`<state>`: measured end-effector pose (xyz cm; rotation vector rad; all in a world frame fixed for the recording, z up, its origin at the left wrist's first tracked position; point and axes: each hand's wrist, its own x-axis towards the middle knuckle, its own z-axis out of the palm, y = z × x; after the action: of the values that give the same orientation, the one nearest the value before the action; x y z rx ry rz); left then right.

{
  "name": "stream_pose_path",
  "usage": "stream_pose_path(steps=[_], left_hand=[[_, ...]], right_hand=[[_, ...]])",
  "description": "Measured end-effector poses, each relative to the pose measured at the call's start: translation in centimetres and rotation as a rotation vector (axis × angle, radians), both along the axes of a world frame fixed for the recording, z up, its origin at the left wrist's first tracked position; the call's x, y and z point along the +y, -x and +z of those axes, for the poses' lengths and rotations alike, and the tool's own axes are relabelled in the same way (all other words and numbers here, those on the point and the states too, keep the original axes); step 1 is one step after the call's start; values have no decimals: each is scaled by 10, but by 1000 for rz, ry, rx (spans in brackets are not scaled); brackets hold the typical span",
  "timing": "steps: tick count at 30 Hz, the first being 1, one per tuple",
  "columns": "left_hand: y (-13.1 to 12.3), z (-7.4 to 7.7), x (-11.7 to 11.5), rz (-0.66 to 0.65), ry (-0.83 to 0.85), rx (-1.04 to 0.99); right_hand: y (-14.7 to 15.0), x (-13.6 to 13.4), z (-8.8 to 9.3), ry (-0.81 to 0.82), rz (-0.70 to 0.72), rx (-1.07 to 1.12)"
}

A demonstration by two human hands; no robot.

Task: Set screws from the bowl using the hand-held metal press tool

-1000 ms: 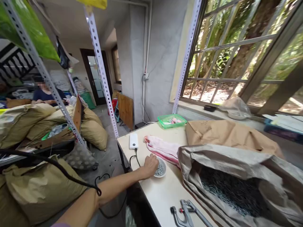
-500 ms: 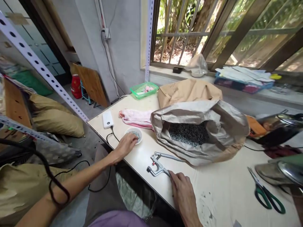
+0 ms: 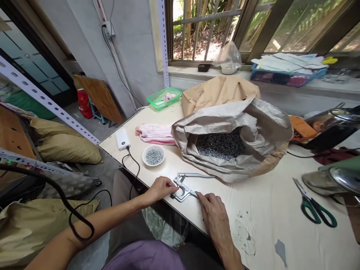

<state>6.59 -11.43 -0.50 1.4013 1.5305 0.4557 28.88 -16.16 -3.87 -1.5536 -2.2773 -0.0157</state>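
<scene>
At the near edge of the table (image 3: 261, 210), a pair of metal hand-press pliers (image 3: 184, 190) lies flat with its head to the left and its upper handle raised toward the far side. The left hand (image 3: 161, 187) has its fingers drawn narrow at the head of the pliers. I cannot tell whether they pinch a small piece there. The right hand (image 3: 213, 212) is closed on the lower handle, holding it down against the table.

Just beyond the left hand stands a small white bowl (image 3: 153, 155) of little metal pieces, and to its right lies an open sack (image 3: 253, 123) full of the same. A white power bank (image 3: 122, 139) with its cable sits farther left, and green-handled scissors (image 3: 315, 208) lie well off to the right.

The pliers sit so close to the edge that a push could send them, or a small piece, to the floor. The left fingertips are close enough to the head to be nipped if the handles shut.

No brand, label or writing can be read on anything here.
</scene>
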Motion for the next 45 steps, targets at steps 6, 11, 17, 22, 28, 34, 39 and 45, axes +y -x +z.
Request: stream_pose_path(steps=[6,11,17,22,28,34,39,45], left_hand=[[-2,-3,2,-61,63,46],[-3,0,1,-44,104,-18],[-5,5,-1,-36,29,-44],[-6,6,-6,-2,-13,40],[-7,1,-5,-7,-39,140],[-8,0,-2,-16,-3,165],[-8,5,-3,-53,25,168],[-6,-1,-9,-36,-27,42]], right_hand=[[1,-1,2,1,11,-3],[4,-1,4,-20,-18,-22],[6,-2,7,-8,-21,-18],[5,-2,6,-2,-19,-28],[6,-2,4,-42,-39,-32],[12,-6,8,-53,-80,-50],[14,-8,10,-43,-101,-56],[13,-8,10,-40,-112,-67]])
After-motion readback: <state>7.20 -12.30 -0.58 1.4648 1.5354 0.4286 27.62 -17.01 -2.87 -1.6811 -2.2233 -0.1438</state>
